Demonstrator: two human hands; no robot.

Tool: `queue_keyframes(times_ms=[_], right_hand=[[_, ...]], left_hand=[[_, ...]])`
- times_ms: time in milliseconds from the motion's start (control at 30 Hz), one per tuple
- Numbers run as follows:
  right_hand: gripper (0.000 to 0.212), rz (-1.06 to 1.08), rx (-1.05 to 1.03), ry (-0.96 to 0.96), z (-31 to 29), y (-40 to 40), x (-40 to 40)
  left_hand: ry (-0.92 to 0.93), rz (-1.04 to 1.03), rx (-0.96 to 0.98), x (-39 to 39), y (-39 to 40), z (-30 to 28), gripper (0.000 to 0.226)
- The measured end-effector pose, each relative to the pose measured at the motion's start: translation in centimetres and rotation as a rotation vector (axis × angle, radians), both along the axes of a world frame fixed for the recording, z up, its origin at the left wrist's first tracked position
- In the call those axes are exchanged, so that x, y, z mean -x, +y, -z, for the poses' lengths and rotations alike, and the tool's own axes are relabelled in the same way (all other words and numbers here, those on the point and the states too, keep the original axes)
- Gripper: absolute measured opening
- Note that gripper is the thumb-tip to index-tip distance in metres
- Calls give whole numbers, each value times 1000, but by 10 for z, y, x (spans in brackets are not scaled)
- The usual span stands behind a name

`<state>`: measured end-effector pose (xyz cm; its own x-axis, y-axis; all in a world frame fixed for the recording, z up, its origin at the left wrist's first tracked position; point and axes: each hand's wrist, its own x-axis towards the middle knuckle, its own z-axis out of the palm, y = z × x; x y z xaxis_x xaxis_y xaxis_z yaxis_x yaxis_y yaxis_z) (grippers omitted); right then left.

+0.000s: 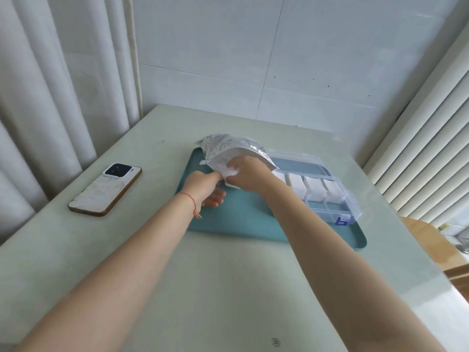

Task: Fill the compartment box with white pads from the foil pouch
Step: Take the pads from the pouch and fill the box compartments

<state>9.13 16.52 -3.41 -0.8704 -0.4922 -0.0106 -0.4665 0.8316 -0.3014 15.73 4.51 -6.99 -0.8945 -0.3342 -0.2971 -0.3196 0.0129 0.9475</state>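
On the teal tray (243, 224), toward its far edge, the foil pouch (228, 148) is lying with its mouth turned toward the person, and both hands are working at that opening. The right hand (247, 177) is curling its fingers around a white pad (232, 174) that is partly out of the pouch; the left hand (205, 185) is reaching in beside it, thumb and forefinger seeming to pinch the pouch's lower lip or the pad's edge — which of the two I cannot tell — while its other fingers are hanging loosely over the tray.

Along the tray's right edge the clear compartment box (327, 196) is sitting with its lid (297, 161) thrown back. Its far row is already holding white pads — at least four compartments are showing white. The near row, by the blue latch (341, 221), is looking unfilled, so the job is reading as roughly half done, with this pad not yet carried across.

A phone (105, 189) is lying face down near the table's left edge, well apart from the tray.
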Motion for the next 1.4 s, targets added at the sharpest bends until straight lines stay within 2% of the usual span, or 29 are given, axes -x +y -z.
queue_keyframes(times_ms=[100,333,433,533,600,767,900,1000,1100,1233,1400], right_hand=[[46,5,-85,-41,0,-8,7],[18,56,0,26,4,-12,11],[34,111,-5,82,5,-12,8],[29,114,13,116,4,-10,3],[22,111,90,148,4,-6,0],[28,80,210,185,7,9,-5],[20,58,553,211,2,26,-13],[15,93,874,92,-13,39,-22],[2,148,1096,-142,-28,51,-31],[15,178,1119,-291,-29,65,-30],[23,207,1071,-311,-24,83,-29]], left_hand=[[57,65,-123,5,0,1,23],[69,-4,-113,13,-3,0,14],[47,-11,-114,13,-4,1,19],[-1,13,-149,11,-5,-1,24],[-45,54,-183,8,-4,-3,26],[-75,109,-180,0,-1,-7,28],[-25,7,-39,-6,5,-12,25],[154,-127,38,-7,8,-20,18],[317,-87,-41,-9,14,-35,16],[356,76,-250,-11,30,-47,18],[327,21,-242,-8,43,-36,8]])
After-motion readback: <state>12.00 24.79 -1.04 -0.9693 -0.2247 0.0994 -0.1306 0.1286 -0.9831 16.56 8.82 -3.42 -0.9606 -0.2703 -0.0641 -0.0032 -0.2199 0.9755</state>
